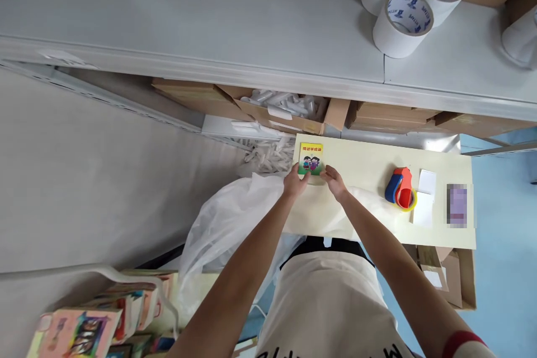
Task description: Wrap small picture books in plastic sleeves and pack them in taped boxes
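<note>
A small booklet with a yellow and green cover and two cartoon children lies face up over the left end of the cream table. My left hand grips its lower left corner, with the thumb over the bottom edge. At the lower right corner, the fingers of my right hand are closed against the booklet's edge. Thin translucent plastic sheeting hangs beside my left forearm and stretches along the table's near side.
A red and blue tape dispenser, white paper slips and a blurred purple item lie on the table's right. Rolls of tape stand on the grey shelf above. Books fill the lower left; a cardboard box sits lower right.
</note>
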Available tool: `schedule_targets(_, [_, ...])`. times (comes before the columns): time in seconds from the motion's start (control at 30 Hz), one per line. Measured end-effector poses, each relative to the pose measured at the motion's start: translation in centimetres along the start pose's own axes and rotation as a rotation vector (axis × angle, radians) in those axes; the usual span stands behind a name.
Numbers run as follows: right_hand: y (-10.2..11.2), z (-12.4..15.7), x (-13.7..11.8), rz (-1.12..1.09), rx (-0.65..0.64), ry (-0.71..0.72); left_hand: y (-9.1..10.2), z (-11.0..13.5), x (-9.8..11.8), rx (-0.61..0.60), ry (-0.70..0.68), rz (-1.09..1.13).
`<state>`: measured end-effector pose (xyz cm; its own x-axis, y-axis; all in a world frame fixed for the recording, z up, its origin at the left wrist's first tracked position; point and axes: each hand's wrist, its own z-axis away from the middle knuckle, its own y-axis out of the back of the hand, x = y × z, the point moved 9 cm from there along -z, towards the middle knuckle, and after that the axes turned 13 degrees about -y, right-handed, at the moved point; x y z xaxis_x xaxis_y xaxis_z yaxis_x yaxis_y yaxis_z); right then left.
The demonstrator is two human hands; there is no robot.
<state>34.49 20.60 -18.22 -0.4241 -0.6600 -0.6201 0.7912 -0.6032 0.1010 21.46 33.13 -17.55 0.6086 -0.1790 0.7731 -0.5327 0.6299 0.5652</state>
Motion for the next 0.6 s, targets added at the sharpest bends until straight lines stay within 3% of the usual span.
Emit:
schedule_targets(0.17, [-1.8,-0.9,-0.5,-0.174,-0.077,0.067,-0.2,-1.5,-1.7,0.092,0.075,0.229])
schedule_targets(0.33, [-1.8,-1.7,0.3,-0.237,0.022,0.041,-0.4,-2.0,-0.7,0.098,0.011,0.263])
schedule_targets(0.47, [-0.2,-0.4,0.2,-0.339,0.100,0.146,0.0,-1.3,0.9,0.094,-0.032,0.350])
schedule_targets(0.6, [3.2,2.7,0.8,-0.402,0.123,0.186,-0.9,0.8,3.0,0.019,-0.032,0.645])
